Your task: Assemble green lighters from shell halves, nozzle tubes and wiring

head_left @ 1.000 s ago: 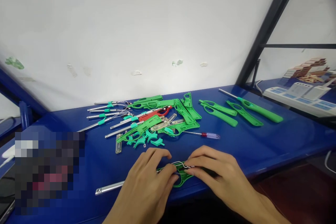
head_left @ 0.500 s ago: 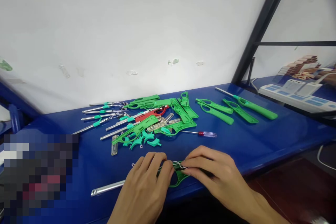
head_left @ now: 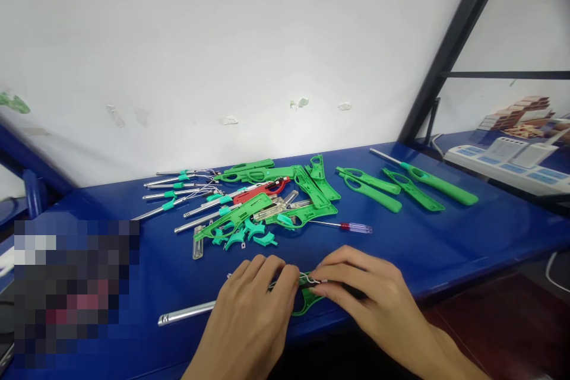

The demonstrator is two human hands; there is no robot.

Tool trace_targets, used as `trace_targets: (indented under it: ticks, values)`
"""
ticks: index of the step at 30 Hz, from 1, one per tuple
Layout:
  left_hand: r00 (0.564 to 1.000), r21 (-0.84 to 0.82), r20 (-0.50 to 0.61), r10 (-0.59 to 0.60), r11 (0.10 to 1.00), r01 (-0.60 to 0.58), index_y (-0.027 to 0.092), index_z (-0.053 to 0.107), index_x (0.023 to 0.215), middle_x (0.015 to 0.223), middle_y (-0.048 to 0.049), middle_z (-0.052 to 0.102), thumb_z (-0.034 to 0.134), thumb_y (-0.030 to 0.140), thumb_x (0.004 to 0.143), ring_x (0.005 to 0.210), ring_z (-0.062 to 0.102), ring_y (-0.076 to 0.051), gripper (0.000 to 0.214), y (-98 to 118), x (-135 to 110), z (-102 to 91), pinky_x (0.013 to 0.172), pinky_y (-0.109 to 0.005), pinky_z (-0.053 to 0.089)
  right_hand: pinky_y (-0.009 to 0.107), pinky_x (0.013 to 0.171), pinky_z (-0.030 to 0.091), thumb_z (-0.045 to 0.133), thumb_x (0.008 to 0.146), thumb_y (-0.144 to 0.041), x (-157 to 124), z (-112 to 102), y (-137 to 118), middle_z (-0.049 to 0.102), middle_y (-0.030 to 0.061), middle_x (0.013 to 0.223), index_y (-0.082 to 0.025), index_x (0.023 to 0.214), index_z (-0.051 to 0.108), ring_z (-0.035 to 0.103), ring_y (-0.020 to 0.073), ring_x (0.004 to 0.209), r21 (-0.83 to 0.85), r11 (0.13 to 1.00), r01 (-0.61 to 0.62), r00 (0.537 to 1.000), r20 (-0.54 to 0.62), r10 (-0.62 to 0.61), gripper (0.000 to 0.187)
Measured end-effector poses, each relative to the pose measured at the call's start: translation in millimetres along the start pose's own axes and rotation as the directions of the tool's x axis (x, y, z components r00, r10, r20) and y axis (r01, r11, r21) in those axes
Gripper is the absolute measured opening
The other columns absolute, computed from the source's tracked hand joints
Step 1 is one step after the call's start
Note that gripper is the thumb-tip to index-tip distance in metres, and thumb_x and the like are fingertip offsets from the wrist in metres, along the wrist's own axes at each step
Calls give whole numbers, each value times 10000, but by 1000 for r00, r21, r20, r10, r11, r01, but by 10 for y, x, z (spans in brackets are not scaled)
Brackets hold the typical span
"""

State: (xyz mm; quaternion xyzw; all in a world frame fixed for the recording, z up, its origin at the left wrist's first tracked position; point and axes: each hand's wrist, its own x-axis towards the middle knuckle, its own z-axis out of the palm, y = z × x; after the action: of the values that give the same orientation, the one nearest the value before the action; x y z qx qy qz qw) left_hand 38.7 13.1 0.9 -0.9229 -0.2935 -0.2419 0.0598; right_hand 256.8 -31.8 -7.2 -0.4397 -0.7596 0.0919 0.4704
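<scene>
Near the table's front edge lies a green lighter casing half (head_left: 306,303), its trigger loop showing between my hands. A silver metal tube (head_left: 186,313) sticks out to the left of it, and thin white wires (head_left: 309,277) run over its top. My left hand (head_left: 253,306) covers the middle of the casing, fingers bent and pressed down on it. With thumb and fingertips, my right hand (head_left: 367,285) pinches at the wires over the casing's right part. The fingertips hide most of the inner parts.
Behind my hands lie green casing halves (head_left: 240,217), metal tubes with wires (head_left: 169,195), teal triggers (head_left: 253,231), clear tanks (head_left: 271,209) and a red casing (head_left: 258,191). A screwdriver (head_left: 356,227) and a whole green lighter (head_left: 440,184) are to the right. A power strip (head_left: 503,163) sits far right.
The whole view has shifted slightly, so things appear a little farther right. Both hands stay on the casing, with the right fingertips moved only slightly at the wires.
</scene>
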Motion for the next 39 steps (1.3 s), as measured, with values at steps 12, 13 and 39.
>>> trace_targets:
  ticks: [12, 13, 39]
  values:
    - [997, -130, -60, -46, 991, 38, 239, 531, 1329, 1041, -47, 744, 470, 17, 996, 861, 737, -263, 405, 21, 56, 56, 737, -439, 640, 257, 746, 569, 670, 1068, -258, -12, 14, 17, 813, -9, 919, -228, 1047, 736, 759, 145, 779, -38, 998, 56, 998, 4, -56, 75]
    - [996, -140, -68, -49, 989, 39, 240, 538, 1323, 1040, -47, 742, 470, 16, 999, 860, 736, -260, 400, 20, 53, 61, 738, -434, 640, 255, 749, 570, 670, 1068, -260, -11, 15, 17, 815, -10, 922, -228, 1049, 734, 760, 143, 780, -38, 998, 58, 998, 2, -58, 74]
    - [971, 174, 88, -223, 963, 205, 224, 758, 1092, 1013, -54, 691, 609, 141, 1006, 949, 671, -262, 191, -624, 244, -226, 602, -296, 498, 325, 754, 553, 724, 1028, -198, -90, 32, 77, 832, -10, 990, -226, 1131, 733, 751, 165, 776, -170, 979, 111, 994, 19, -109, 107]
